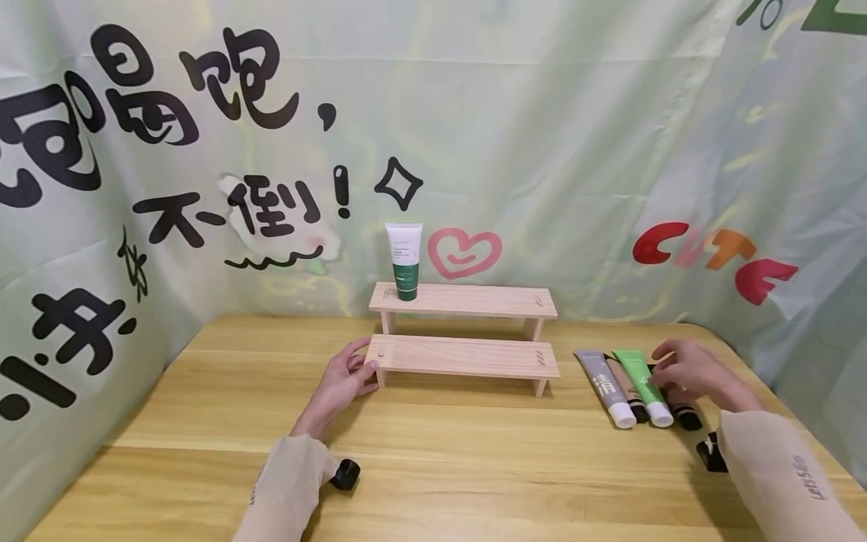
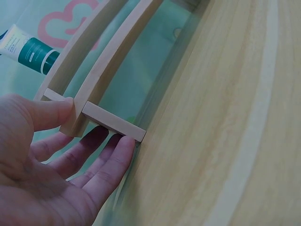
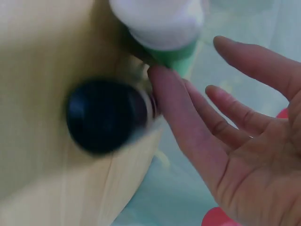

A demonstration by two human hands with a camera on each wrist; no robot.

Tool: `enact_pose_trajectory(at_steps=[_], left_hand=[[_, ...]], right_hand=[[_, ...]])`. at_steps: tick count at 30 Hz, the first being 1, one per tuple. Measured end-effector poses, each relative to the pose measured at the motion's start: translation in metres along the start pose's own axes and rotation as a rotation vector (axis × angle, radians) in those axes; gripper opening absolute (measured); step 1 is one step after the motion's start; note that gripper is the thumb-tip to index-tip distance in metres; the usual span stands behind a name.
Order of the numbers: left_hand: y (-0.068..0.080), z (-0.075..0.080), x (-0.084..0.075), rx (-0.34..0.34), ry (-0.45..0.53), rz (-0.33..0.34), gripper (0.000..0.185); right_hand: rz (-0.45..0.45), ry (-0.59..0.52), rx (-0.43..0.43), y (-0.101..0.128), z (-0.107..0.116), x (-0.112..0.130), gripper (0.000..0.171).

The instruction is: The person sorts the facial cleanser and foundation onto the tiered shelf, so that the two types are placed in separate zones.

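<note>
A two-step wooden shelf [image 1: 463, 354] stands mid-table, with a white-and-green tube [image 1: 404, 261] upright on its upper step. My left hand [image 1: 357, 370] touches the left end of the lower step. In the left wrist view the thumb [image 2: 51, 113] lies against the board's end and straight fingers [image 2: 115, 157] reach beside the shelf leg [image 2: 113, 121]. My right hand [image 1: 670, 370] hovers over tubes lying on the table: a grey tube [image 1: 607, 388], a green tube [image 1: 640, 380] and black-capped ones. One finger [image 3: 174, 103] touches a black-capped tube [image 3: 106, 115] below the green tube [image 3: 162, 23].
A printed green cloth backdrop [image 1: 542, 135] closes in the table's back and both sides. The wooden table [image 1: 474, 459] stretches bare in front of the shelf. A small black device sits by each wrist [image 1: 345, 474].
</note>
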State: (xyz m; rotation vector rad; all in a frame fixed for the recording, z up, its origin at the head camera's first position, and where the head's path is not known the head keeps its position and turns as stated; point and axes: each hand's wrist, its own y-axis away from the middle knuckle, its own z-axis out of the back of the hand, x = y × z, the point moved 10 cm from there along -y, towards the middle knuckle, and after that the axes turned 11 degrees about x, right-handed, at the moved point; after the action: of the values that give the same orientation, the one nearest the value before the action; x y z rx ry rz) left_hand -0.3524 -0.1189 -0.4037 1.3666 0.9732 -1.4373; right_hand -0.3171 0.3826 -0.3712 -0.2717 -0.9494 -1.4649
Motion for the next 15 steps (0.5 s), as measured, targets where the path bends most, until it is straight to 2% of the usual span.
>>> enact_pose_trajectory(at_steps=[4,9,15], left_hand=[[0.001,0.0,-0.001,-0.002,0.012,-0.003,0.05],[0.001,0.0,-0.002,-0.002,0.018,-0.013,0.049],[0.002,0.0,-0.003,0.005,0.021,-0.021,0.049]], right_hand=[[-0.05,0.035,0.023,-0.002,-0.005,-0.002,0.055],[-0.094,-0.037,0.085,-0.004,-0.013,-0.008,0.062],[-0.101,-0.113,0.102,-0.006,-0.016,-0.015,0.069]])
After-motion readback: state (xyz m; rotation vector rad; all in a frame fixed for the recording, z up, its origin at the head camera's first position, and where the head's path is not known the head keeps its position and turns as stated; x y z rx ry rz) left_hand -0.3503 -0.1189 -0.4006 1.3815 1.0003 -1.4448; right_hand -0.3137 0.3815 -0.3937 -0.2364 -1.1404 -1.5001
